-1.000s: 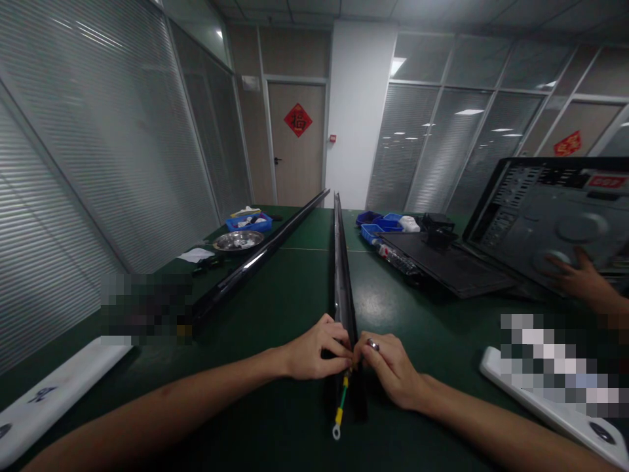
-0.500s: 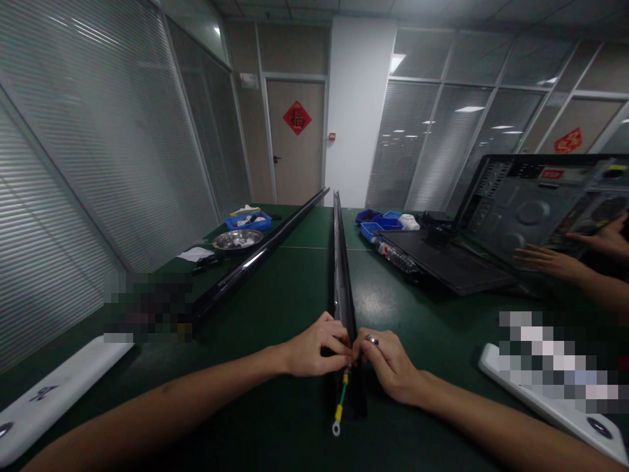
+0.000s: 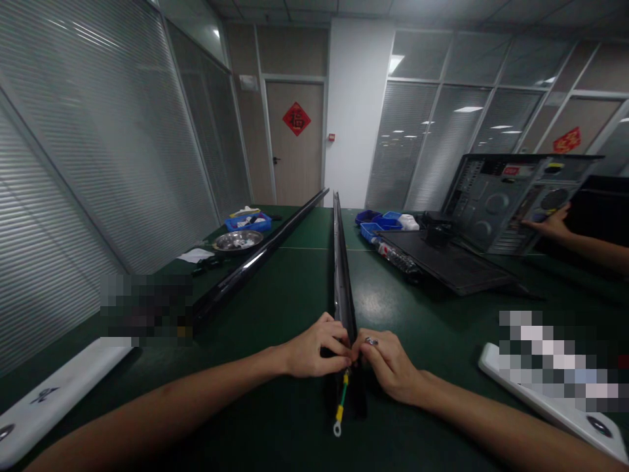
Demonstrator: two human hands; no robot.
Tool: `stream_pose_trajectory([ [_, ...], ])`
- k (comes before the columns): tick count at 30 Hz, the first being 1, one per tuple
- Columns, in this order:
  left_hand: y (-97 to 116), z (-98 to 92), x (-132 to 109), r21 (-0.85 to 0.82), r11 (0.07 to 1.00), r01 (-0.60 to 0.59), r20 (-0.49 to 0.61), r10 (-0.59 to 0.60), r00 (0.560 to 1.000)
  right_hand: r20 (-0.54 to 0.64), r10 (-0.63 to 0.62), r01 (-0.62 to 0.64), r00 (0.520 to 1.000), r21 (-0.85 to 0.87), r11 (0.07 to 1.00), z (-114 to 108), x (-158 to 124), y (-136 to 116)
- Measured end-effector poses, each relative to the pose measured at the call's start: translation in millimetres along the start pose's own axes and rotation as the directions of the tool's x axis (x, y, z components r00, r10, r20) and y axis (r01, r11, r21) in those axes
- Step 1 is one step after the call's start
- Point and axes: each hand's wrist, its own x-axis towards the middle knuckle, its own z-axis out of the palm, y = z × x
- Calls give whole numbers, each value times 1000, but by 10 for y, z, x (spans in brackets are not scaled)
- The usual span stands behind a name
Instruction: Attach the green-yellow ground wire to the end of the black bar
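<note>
A long black metal rail [image 3: 344, 282] runs away from me down the middle of the table. Over its near end my left hand [image 3: 322, 347] and my right hand [image 3: 388, 366] meet, fingertips pinched close together. Below the fingertips hangs a short green wire with yellow sleeves [image 3: 343, 396] and a ring terminal [image 3: 337, 429] at its loose lower end. The wire's upper end sits right at the pinched fingers, which hide what they grip there. A ring shows on a finger of my right hand.
A second black rail [image 3: 265, 244] lies to the left, near a metal bowl [image 3: 238, 240] and a blue basket [image 3: 260, 223]. Blue bins [image 3: 381, 221] and a flat black panel [image 3: 442, 259] lie right. Beyond, a co-worker's hand [image 3: 555, 226] holds an open computer case [image 3: 496, 203].
The co-worker's computer case has turned and shifted left, and only one of that person's hands now shows. My hands have barely moved at the rail's near end.
</note>
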Motion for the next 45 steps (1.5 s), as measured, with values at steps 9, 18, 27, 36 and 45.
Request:
stream_pose_trajectory([
  [9, 15, -11, -4, 2, 1000, -4, 3, 4, 1000, -14, 8, -8, 1000, -59, 998, -2, -14, 20],
  [18, 45, -23, 8, -1, 1000, -13, -8, 13, 1000, -81, 14, -13, 997, 3, 1000, -1, -9, -3],
  [27, 76, -36, 13, -4, 1000, 4, 21, -4, 1000, -87, 9, -8, 996, 21, 1000, -1, -3, -2],
  [36, 61, -32, 12, -9, 1000, -9, 22, 9, 1000, -80, 1, 1, 997, 29, 1000, 16, -10, -4],
  [45, 68, -30, 12, -8, 1000, -11, 16, 11, 1000, -54, -32, 30, 998, -32, 999, -4, -9, -13],
])
